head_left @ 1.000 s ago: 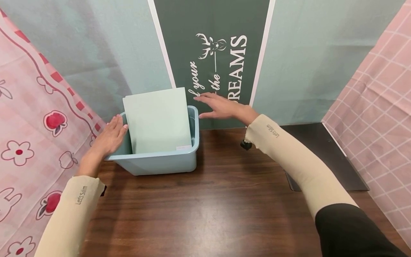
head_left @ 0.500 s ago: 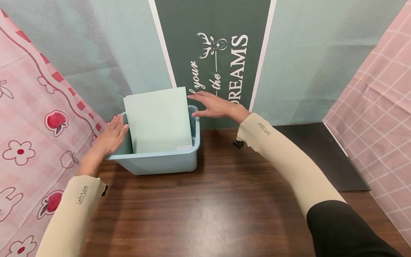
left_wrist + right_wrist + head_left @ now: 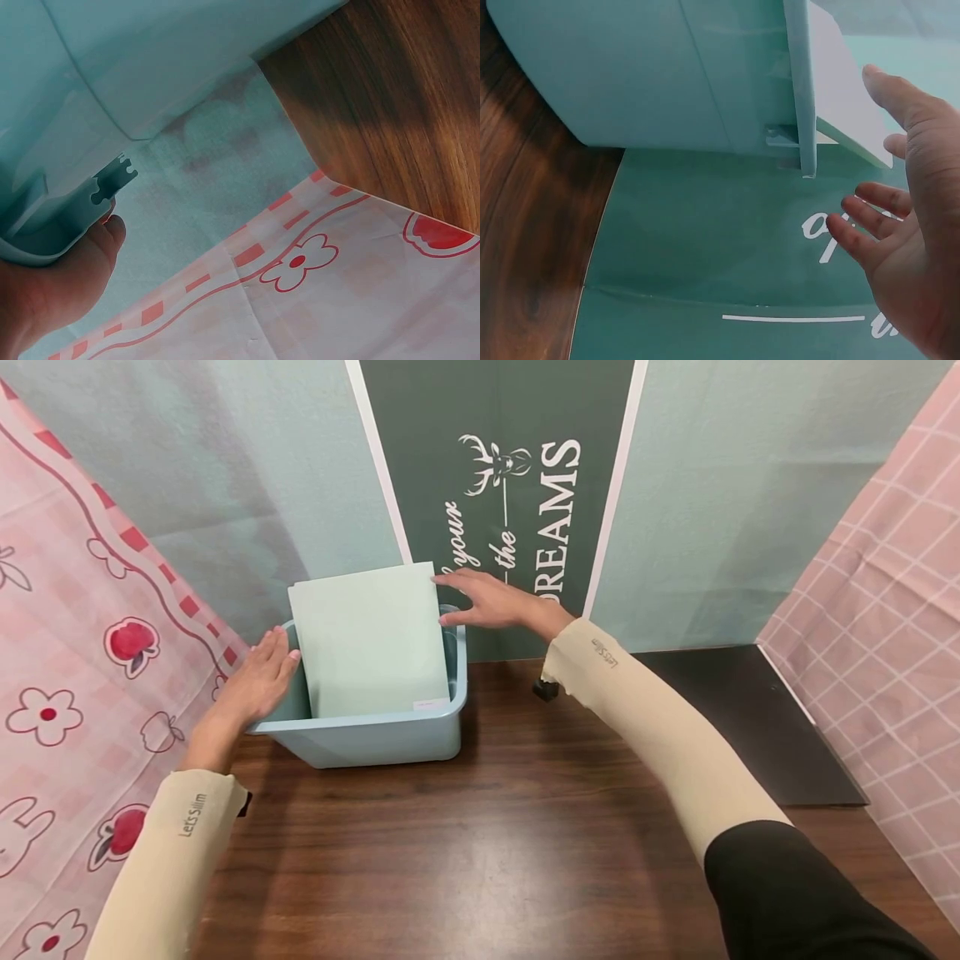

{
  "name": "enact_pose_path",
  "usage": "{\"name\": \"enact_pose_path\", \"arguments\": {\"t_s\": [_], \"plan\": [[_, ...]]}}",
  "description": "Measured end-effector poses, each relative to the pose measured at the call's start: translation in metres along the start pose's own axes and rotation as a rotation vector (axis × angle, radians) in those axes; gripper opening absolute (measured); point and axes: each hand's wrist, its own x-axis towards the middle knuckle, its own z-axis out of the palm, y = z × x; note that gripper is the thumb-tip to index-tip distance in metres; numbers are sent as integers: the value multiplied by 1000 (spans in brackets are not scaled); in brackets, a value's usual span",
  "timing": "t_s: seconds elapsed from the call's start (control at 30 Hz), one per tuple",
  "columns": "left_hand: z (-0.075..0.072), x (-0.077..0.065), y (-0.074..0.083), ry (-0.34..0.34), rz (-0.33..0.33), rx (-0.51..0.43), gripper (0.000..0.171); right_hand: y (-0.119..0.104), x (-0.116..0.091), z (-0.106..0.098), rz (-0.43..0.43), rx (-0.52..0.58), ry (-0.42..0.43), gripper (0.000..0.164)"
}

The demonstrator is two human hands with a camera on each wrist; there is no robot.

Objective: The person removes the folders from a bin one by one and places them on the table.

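Note:
A light blue plastic bin [image 3: 375, 742] stands on the table at left, with a pale green folder [image 3: 367, 643] upright in it and leaning back. The folder has a small white label near its lower right corner. My left hand [image 3: 255, 685] rests on the bin's left rim, fingers straight; in the left wrist view, the hand [image 3: 67, 277] shows beside the rim. At the folder's upper right edge is my right hand [image 3: 495, 597], fingers spread and holding nothing. The right wrist view has this hand [image 3: 907, 217] beside the folder [image 3: 847, 94] and the bin's rim [image 3: 802, 97].
A flat black sheet [image 3: 750, 727] lies at the table's right side. Pink patterned cloth [image 3: 90, 677] borders the left and pink checked cloth [image 3: 885, 610] the right. A green printed backdrop [image 3: 502, 410] stands behind the bin. Brown wooden table [image 3: 480, 860] extends in front.
My right hand has moved left, from beyond the bin's right side to the folder's right edge. The left hand, the bin and the folder keep their places.

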Motion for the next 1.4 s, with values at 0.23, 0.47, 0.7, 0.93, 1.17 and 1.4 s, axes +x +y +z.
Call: {"name": "enact_pose_path", "arguments": {"t_s": [0.23,0.47,0.7,0.93,1.17,1.4], "plan": [[-1,-1,0,-6,-4,-1,76,0,8,4,17,44,12,78],[0,-1,1,0,-2,-4,75,-6,16,11,32,85,17,78],[-1,-2,2,18,4,3,74,-8,23,16,54,176,45,77],[-1,-2,2,-2,-9,-4,75,-6,30,20,86,402,81,73],[-1,-2,2,-4,-5,-2,74,-6,33,23,105,541,104,72],[-1,-2,2,-7,-8,-1,74,-10,33,23,128,610,129,71]]}}
